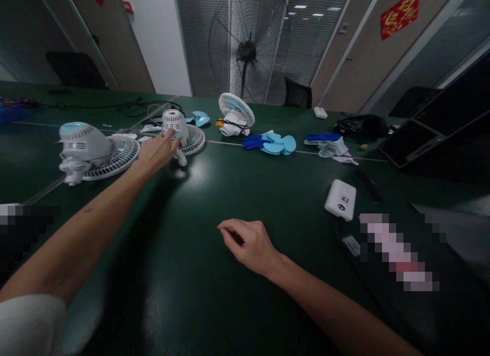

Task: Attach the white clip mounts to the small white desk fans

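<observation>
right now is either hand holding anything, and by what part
Left hand touches the middle white fan at its motor housing; a firm grip cannot be told. Right hand rests curled on the table, empty.

Glossy dark green tabletop (245,192). 3 small plastic desk fans, all white: left fan with pale blue cap (82,141), middle fan with teal button (176,125), far fan with blue-ribbed grille (235,113) plus an orange bit. Light blue loose fan blades (277,144). Dark blue gloves (323,137). White plastic box (340,198), black digits. Red wall sign (399,13), gold characters. Black pedestal fan (247,52).
</observation>
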A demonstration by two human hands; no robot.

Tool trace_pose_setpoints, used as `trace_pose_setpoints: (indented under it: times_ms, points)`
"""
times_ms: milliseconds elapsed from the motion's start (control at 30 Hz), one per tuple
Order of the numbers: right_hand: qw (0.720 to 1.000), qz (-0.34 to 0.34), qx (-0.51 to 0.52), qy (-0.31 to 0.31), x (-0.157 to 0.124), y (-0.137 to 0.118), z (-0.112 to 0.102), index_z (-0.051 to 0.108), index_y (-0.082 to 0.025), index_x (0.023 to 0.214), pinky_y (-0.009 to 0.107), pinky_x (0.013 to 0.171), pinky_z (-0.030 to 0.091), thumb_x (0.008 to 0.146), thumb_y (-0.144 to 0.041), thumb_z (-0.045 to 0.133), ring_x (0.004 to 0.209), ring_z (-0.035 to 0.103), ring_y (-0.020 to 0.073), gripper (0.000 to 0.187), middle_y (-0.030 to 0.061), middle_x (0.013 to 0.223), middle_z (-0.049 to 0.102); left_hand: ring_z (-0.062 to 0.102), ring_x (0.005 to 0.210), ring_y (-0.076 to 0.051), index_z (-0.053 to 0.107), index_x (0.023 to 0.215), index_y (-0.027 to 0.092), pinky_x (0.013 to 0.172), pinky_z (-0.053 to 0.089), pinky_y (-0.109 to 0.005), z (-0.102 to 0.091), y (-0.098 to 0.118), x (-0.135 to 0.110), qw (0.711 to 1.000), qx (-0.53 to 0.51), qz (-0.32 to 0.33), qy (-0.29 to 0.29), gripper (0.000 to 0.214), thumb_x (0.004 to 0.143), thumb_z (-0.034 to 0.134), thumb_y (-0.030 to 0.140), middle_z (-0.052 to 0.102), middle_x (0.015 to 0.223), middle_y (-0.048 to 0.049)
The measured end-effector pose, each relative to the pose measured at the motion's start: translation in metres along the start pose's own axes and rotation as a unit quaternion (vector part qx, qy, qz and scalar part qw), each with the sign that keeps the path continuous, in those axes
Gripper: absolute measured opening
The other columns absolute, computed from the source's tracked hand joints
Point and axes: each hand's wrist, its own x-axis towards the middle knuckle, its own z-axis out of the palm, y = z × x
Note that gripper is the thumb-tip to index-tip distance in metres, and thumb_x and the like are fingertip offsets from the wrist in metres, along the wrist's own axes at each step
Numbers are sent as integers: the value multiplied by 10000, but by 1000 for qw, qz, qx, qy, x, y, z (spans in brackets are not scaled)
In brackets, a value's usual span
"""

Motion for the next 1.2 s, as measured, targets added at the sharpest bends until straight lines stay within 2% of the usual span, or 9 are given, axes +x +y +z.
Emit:
trace_pose_setpoints:
  times_ms: [100,300,433,633,733,867,933,1033,1200]
  points:
    - [1000,-4,-1,4,0,0,1,697,-200,1158,281,692,538,1042,-230,534,749,705,142,203,26,957,771,616,922,-211,484,1432,88,874,436,-379,6,2,-2,1000,-16,-13,-3,652,1067,325,604,615,1276,-177]
    - [1000,-2,-2,4,1,-2,0,698,-199,1152,277,669,533,1044,-229,531,741,702,141,201,27,951,771,627,1094,-322,567,1343,169,930,492,-434,21,10,-6,998,-58,-19,25,420,1046,325,342,560,1358,-185]
    - [1000,3,-3,3,1,-2,-1,695,-211,1155,282,661,537,1046,-236,531,736,701,144,199,23,946,768,629,1099,-317,600,1273,171,974,497,-445,19,17,-21,996,-86,-2,40,383,1031,337,308,583,1328,-165]
    - [998,30,-9,46,2,-5,-2,685,-234,1152,309,722,567,1044,-215,523,777,692,158,195,26,958,750,660,940,-274,614,1195,185,900,538,-461,10,49,-73,977,-191,85,43,310,1028,422,361,625,1215,-132]
    - [992,57,-46,99,4,-7,-1,676,-255,1163,354,810,585,1025,-195,527,927,688,202,212,53,1041,734,658,892,-248,605,1172,191,838,548,-433,5,71,-105,962,-236,133,32,272,1042,439,364,632,1156,-115]
    - [970,111,-151,155,7,1,2,565,-278,1391,518,1017,540,933,-203,622,1266,556,322,468,115,1370,601,653,948,-248,596,1173,219,836,554,-423,-3,100,-141,939,-283,196,13,217,1047,476,348,650,1135,-101]
    - [960,136,-177,168,7,9,5,494,-264,1460,593,1080,488,889,-187,638,1337,492,360,594,134,1445,527,655,1010,-255,587,1179,228,872,560,-430,-6,111,-154,924,-302,233,6,192,1043,492,326,661,1136,-102]
    - [959,152,-154,182,6,22,7,504,-249,1416,587,1090,482,862,-101,551,1293,516,338,575,131,1382,544,658,1039,-268,558,1230,222,900,570,-455,-7,120,-164,917,-280,284,-1,218,1036,497,301,672,1143,-117]
    - [958,161,-107,211,5,26,3,580,-256,1287,541,1050,506,845,-36,477,1196,556,305,504,111,1276,586,652,1054,-334,574,1320,252,908,576,-544,-12,117,-165,941,-132,309,30,321,1009,518,314,687,1191,-144]
